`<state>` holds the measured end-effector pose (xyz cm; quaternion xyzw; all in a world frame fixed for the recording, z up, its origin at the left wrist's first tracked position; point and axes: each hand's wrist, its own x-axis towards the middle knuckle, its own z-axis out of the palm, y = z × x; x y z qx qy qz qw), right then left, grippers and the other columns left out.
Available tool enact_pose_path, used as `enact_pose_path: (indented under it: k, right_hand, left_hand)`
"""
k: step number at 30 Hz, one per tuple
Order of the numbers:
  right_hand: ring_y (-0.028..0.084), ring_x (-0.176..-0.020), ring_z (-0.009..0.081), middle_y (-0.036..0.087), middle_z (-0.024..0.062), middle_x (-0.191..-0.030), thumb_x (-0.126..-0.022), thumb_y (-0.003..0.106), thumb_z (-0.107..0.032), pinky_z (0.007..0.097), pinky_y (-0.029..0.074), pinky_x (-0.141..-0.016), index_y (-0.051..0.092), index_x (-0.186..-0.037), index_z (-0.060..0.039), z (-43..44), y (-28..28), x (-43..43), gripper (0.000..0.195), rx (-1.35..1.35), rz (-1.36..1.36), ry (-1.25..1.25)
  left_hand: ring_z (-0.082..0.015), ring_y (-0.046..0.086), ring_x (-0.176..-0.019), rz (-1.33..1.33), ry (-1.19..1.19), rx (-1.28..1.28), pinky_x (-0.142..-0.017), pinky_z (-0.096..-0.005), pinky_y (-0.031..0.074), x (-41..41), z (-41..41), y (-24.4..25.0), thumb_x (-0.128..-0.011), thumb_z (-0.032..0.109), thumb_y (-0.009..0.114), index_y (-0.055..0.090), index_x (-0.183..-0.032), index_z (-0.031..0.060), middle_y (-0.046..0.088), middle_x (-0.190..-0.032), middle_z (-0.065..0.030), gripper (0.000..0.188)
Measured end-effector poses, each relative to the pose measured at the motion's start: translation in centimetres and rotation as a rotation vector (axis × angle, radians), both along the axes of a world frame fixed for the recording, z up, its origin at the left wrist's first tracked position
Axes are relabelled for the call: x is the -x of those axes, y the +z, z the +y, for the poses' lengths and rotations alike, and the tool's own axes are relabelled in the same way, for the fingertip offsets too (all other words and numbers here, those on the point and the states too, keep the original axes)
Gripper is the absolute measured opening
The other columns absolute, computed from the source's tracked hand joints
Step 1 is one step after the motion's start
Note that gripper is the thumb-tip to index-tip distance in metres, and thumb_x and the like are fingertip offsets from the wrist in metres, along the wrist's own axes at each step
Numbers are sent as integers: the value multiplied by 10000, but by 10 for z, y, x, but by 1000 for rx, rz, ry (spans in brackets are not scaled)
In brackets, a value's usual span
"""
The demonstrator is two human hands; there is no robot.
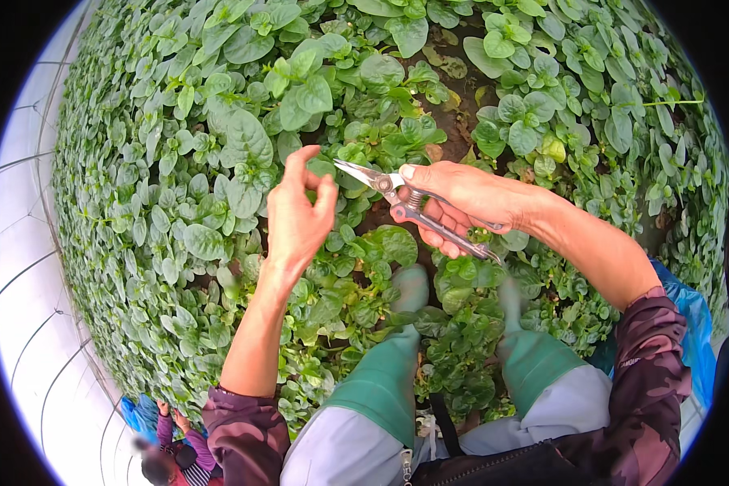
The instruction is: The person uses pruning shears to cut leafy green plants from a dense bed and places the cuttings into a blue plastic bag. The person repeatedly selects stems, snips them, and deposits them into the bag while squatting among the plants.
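Note:
My right hand [462,200] is wrapped around a pair of garden snips [410,212] with dark handles and a coil spring. Their pointed blades, close together, aim up and left towards my other hand. My left hand [301,215] is raised just left of the blade tips, with thumb and forefinger apart and nothing seen between them. Its other fingers are partly hidden behind the palm. Below both hands grow leafy green plants [395,246] with rounded leaves. A larger leaf [246,143] stands up and left of my left hand.
My green boots [373,389] stand among the plants. Bare soil [458,115] shows between rows. A blue plastic bag [692,334] is by my right elbow. Another person [185,449] is at lower left beside blue plastic [138,416]. White greenhouse sheeting [27,273] rises at left.

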<state>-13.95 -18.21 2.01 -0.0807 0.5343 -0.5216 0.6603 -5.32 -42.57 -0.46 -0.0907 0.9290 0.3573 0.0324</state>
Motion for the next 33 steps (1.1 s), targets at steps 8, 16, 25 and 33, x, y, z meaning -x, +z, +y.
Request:
enact_pose_path:
  k: [8, 16, 25, 33]
  right_hand:
    - [628, -579, 158, 597, 67, -731, -1067, 240, -501, 286, 503, -489, 537, -1127, 14, -5, -3, 4, 597, -45, -8, -109]
    - [633, -561, 152, 617, 74, -724, -1044, 260, -559, 286, 531, -505, 544, -1136, 2, -31, -22, 3, 636, -163, 86, 91]
    - [714, -655, 232, 676, 160, -826, -1033, 273, -559, 336, 592, -568, 534, -1157, 22, -35, -26, 2, 649, -181, 76, 170]
    - [722, -763, 285, 666, 216, -926, -1032, 219, -511, 388, 601, -608, 513, -1084, 38, -61, -34, -11, 625, -188, 38, 120]
  left_hand:
    - [-356, 700, -848, -93, -101, 364, -733, -435, 542, 2, -12, -20, -855, 383, 742, 588, -1284, 46, 711, -957, -198, 566]
    - [-381, 654, -968, -132, -134, 260, -829, -444, 529, -8, -30, -22, -830, 215, 750, 521, -1338, 29, 647, -1155, -206, 587]
    - [-386, 650, -863, -228, -183, 493, -730, -477, 528, -2, -27, -11, -791, 151, 757, 514, -1297, 69, 597, -980, -183, 567]
    - [-399, 650, -859, -226, -192, 542, -711, -469, 546, -2, -21, -12, -758, 164, 794, 533, -1198, 45, 485, -1145, -214, 525]
